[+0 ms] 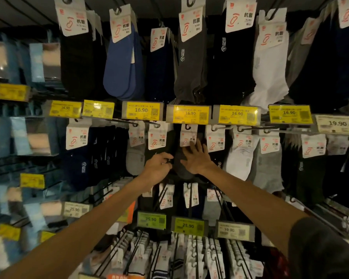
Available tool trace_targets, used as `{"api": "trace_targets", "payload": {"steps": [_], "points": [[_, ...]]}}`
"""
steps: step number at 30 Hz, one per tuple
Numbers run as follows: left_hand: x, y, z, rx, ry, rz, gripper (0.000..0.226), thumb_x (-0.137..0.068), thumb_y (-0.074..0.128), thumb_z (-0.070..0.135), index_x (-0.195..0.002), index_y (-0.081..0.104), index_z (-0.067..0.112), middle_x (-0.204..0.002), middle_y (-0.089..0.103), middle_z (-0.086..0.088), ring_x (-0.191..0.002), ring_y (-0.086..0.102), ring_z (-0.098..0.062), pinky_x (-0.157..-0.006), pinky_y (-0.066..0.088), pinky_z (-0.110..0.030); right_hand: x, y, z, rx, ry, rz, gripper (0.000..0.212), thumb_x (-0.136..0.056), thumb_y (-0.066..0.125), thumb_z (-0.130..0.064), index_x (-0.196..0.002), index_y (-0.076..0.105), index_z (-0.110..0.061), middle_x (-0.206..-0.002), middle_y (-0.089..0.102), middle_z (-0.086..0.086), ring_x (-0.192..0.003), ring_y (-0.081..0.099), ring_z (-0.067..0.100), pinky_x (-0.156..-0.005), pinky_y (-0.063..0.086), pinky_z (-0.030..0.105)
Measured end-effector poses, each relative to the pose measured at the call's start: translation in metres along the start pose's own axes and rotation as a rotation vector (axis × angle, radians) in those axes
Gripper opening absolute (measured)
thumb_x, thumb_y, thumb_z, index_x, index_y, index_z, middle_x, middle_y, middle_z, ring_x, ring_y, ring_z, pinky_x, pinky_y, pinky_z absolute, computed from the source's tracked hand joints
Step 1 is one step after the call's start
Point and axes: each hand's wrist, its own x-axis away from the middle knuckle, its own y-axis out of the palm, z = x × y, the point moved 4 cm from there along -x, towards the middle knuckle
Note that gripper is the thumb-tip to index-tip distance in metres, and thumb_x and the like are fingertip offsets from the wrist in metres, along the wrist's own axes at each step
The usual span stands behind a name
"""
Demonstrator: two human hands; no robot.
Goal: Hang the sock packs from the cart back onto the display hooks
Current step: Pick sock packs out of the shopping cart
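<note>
The sock pack hangs in the middle row under a yellow price tag, its card header on a display hook. It looks light and limp, so the stiffer card header is probably the surest place to take hold. The right hand is spread wide, fingertips on the header. The left hand is curled at the dark sock's left edge; whether it pinches the fabric cannot be told.

left shelf packs blurred; dark sock pack half hidden behind right hand; top labels cut off at edge
</note>
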Motion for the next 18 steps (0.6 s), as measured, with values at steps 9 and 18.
{"api": "trace_targets", "payload": {"steps": [9,18], "points": [[0.075,-0.011,-0.011,0.057,0.072,-0.033,0.035,-0.096,0.051,0.0,-0.099,0.07,0.028,-0.11,0.07,-0.003,-0.111,0.062,-0.02,-0.098,0.05,-0.037,0.141,-0.008,-0.031,-0.278,-0.233,0.315,0.042,-0.098,0.049,-0.021,-0.136,0.053,-0.005,-0.156,0.028,0.019,-0.15,0.007,0.034,-0.12,-0.001,0.032],[0.163,0.022,-0.048,0.014,0.172,-0.024,0.034,-0.091,0.048,-0.014,-0.108,0.071,0.004,-0.113,0.07,-0.012,-0.104,0.062,-0.017,-0.094,0.047,-0.013,0.279,0.036,-0.091,-0.32,-0.326,0.332,0.027,-0.091,0.058,-0.006,-0.115,0.066,0.004,-0.129,0.056,0.025,-0.129,0.046,0.043,-0.109,0.04,0.05]]}}
